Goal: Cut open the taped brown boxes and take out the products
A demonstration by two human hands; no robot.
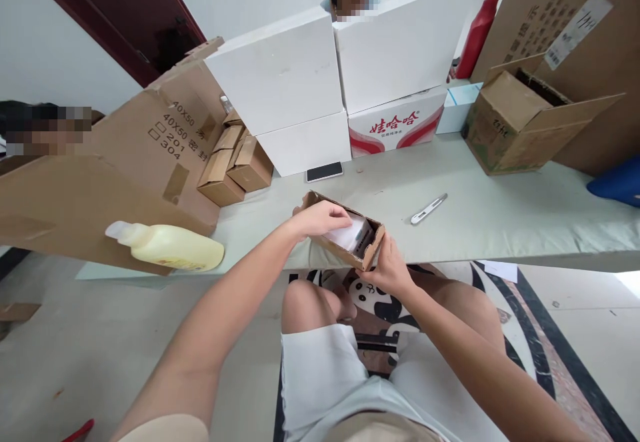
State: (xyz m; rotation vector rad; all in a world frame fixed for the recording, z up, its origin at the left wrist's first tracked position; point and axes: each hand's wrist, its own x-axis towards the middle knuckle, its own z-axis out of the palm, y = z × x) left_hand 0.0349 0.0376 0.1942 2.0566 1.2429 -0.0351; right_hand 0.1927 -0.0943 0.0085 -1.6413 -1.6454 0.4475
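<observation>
A small open cardboard box rests at the table's front edge, tilted a little. In it lies a white box with dark print on one end. My left hand reaches over the cardboard box from the left, its fingers bent and closed on the white box; the fingertips are partly hidden. With thumb and fingers, my right hand grips the right end of the cardboard box. A white utility knife lies on the table to the right of it. Behind the box is a phone, screen up.
Large white boxes stand along the back above a red-and-white carton. Small brown boxes and a yellow bottle are at left. An open carton and a blue object are at right. Two people sit beyond.
</observation>
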